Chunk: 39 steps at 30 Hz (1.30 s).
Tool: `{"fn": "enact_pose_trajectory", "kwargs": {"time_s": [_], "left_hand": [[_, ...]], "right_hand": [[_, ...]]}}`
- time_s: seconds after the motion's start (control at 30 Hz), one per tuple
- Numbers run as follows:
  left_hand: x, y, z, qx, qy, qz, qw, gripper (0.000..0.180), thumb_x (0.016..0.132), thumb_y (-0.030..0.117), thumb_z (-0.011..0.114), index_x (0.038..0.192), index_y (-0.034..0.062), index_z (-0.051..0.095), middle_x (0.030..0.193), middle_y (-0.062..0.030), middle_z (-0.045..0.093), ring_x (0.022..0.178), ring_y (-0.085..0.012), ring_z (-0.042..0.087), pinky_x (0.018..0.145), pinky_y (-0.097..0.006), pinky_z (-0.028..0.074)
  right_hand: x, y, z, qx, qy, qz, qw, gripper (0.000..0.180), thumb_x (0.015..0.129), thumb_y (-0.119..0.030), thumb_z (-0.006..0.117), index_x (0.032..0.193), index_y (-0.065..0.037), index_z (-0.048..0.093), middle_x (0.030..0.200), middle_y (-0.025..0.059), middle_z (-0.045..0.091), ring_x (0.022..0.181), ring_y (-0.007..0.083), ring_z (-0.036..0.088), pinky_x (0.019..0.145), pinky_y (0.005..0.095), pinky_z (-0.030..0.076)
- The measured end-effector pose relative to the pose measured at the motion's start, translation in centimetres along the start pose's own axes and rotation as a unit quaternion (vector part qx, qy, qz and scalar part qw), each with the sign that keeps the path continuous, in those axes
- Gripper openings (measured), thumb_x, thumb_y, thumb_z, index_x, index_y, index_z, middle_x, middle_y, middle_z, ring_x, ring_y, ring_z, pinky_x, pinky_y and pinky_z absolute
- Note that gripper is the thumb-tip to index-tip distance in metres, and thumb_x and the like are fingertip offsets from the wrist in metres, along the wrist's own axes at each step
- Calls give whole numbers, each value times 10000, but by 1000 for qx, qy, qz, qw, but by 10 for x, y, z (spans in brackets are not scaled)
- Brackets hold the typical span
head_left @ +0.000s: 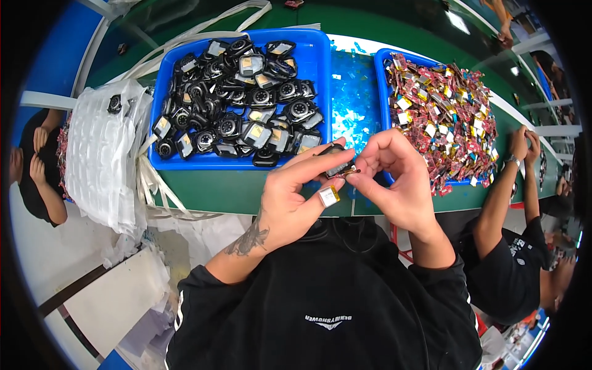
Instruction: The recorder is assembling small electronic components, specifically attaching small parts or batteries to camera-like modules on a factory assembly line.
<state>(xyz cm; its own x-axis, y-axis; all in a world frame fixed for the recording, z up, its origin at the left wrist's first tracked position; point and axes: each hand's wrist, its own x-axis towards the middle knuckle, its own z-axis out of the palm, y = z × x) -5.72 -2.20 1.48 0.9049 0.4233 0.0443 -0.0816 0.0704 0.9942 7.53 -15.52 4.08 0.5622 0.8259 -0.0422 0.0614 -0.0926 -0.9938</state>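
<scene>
In my left hand [290,191] is a black smartwatch case [339,161], held in the fingers above the table's near edge. A small silver battery with a yellow edge [328,196] hangs beside the left thumb, below the case. My right hand [394,179] is closed in a pinch at the case's right edge. A thin reddish part shows there, mostly covered by the fingertips. Ahead and to the left, a blue bin [240,165] is heaped with similar black watch cases [256,98]. On the right, another blue bin [383,92] overflows with red circuit boards and small batteries [441,117].
Blue film scraps [351,92] lie between the bins on the green table [216,191]. White plastic trays in clear wrap [102,154] are stacked at the left. A co-worker's forearms [509,179] reach in at the right; another person [40,166] sits at the far left.
</scene>
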Motion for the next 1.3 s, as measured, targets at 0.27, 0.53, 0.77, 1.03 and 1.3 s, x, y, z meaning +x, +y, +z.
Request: {"fn": "enact_pose_trajectory", "kwargs": {"time_s": [0.27,0.53,0.77,1.03,1.3], "left_hand": [[1,-1,-1,-11,21,17,1000,390,849,-12,668,1231,62,638,1267,-149,613,1038,-176,645,790,-267,544],[1,1,-6,9,17,12,1000,395,854,-43,653,1241,22,609,1269,-139,610,1056,-164,632,805,-256,533],[0,2,-3,-49,32,16,998,458,875,-87,597,1318,-29,495,1249,-191,602,1017,-150,631,795,-249,538],[4,-3,4,-101,48,17,994,448,876,-89,579,1289,-22,419,1155,-199,631,955,-167,646,765,-263,565],[-1,-8,-2,-46,67,18,997,553,875,-89,578,1357,19,329,1287,-163,512,1012,-167,617,781,-281,552]], "right_hand": [[-2,4,13,16,58,-8,998,313,776,85,704,942,-48,474,862,47,610,707,44,527,662,196,424],[-1,8,18,14,77,-41,996,330,780,85,706,937,-60,454,858,48,608,693,44,515,689,203,425],[1,12,21,-14,79,-61,995,310,791,51,718,958,-47,477,842,24,587,690,51,495,659,212,423],[1,10,31,-44,93,-42,994,360,820,65,664,1151,2,537,1013,69,643,848,94,599,732,249,515],[7,17,33,-106,67,-28,992,418,798,60,686,1168,-27,512,844,32,636,633,52,536,579,210,445]]}}
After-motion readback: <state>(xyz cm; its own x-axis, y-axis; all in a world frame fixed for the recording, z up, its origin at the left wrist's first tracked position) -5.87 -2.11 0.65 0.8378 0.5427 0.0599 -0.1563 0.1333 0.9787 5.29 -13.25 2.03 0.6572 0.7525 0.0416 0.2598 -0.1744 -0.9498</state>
